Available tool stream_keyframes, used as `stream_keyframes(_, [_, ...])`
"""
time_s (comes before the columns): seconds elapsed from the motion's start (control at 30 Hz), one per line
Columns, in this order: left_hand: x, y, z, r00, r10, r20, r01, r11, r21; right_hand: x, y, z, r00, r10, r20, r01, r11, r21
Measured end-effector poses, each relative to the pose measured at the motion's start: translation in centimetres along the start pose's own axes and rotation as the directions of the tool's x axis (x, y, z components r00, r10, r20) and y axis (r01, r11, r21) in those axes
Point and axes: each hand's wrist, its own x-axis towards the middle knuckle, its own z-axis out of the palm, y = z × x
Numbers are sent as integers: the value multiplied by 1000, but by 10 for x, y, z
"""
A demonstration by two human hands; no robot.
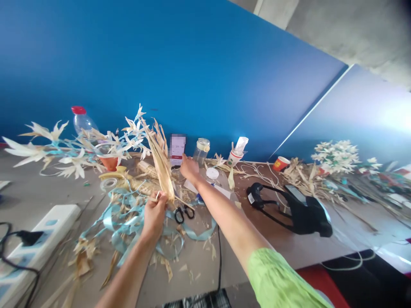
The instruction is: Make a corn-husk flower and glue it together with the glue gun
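My left hand [154, 212] is closed around the lower end of a bundle of dried corn husk strips [161, 161], which stands upright above the table. My right hand [189, 167] is stretched far forward, its fingers at a small phone-like device [177, 149] propped against the blue wall; whether it grips the device is hidden. Black-handled scissors [183, 212] lie on the table just right of my left hand. A glass jar [201, 150] stands right of my right hand.
Husk flowers on light-blue ribbon stems [77, 149] spread at the left, with loose ribbon [122, 222] and husk scraps. A white power strip [38, 239], a clear bottle with red cap [81, 119], a black bag [298, 209], paper cups [281, 163] and more white flowers [335, 156] surround them.
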Motion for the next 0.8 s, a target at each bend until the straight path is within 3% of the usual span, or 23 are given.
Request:
stream_keyframes(0.23, [3,-6,0,999,-38,7,38,999,9,13,-2,15,999,2,50,1,999,-51])
stream_keyframes(0.43, [3,-5,-3,1000,-20,2,20,1000,1,3,-6,-4,999,37,-9,-36,993,114])
stream_keyframes(0.6, [4,-5,-3,1000,-8,-3,8,1000,16,-47,-4,-32,996,-32,-82,58,942,331])
stream_keyframes(0.73, [6,-6,-4,1000,10,-17,-11,1000,-17,-114,-2,-46,984,-174,-31,170,889,425])
stream_keyframes(0.8, [7,-6,-5,1000,-1,-5,1,999,-46,-145,-2,-46,981,-191,42,163,917,365])
